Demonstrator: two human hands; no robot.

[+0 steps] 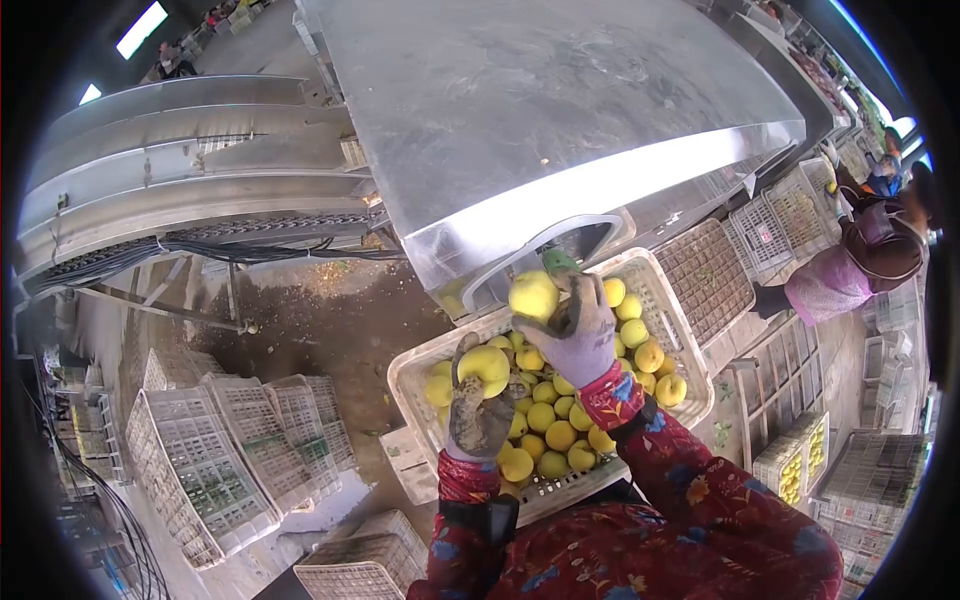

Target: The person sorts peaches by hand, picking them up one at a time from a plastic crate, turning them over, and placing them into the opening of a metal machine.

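My left hand (481, 422), in a dirty grey work glove, is cupped around a yellow peach (484, 366) over the left side of a crate. My right hand (584, 335), gloved in pale purple-grey, grips another yellow peach (533, 295) between thumb and fingers, higher up and close to a metal chute opening (600, 232). Beneath both hands stands the pale plastic crate (690, 345), holding many yellow peaches (560, 435), a few with an orange blush. My hands and sleeves hide part of the fruit.
A large grey metal machine top (560, 90) rises just beyond the crate. Stacked plastic crates (215, 450) stand on the left. An open-grid crate (703, 280) lies to the right, where a person in a pink apron (830, 285) works. Black cables (250, 252) run along a frame.
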